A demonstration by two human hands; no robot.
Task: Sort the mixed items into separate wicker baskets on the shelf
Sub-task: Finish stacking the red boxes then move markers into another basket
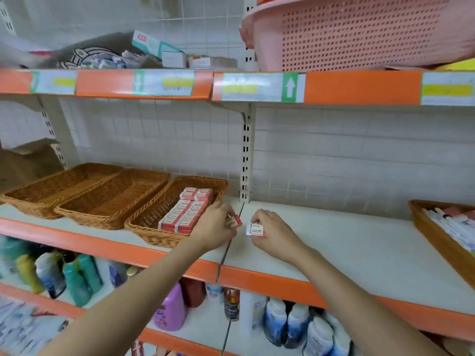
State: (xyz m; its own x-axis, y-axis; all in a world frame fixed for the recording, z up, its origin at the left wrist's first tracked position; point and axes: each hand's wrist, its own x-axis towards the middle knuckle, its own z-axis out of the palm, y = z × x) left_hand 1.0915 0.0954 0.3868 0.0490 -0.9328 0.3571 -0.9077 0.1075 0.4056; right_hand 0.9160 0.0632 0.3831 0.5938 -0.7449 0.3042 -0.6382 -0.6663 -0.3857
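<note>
Three wicker baskets stand side by side on the white shelf (347,242). The left basket (30,196) and the middle basket (84,211) hold nothing. The right basket (154,235) carries rows of small red-and-white boxes (189,209). My left hand (214,228) pinches one small red-and-white box (234,222) just right of that basket's near corner. My right hand (272,233) pinches another small box (255,229) with its white face up, a little above the shelf.
A fourth wicker basket (437,242) with white tubes and pens sits at the far right. A pink perforated plastic tub (359,32) stands on the upper shelf, beside loose boxes. Bottles fill the shelf below.
</note>
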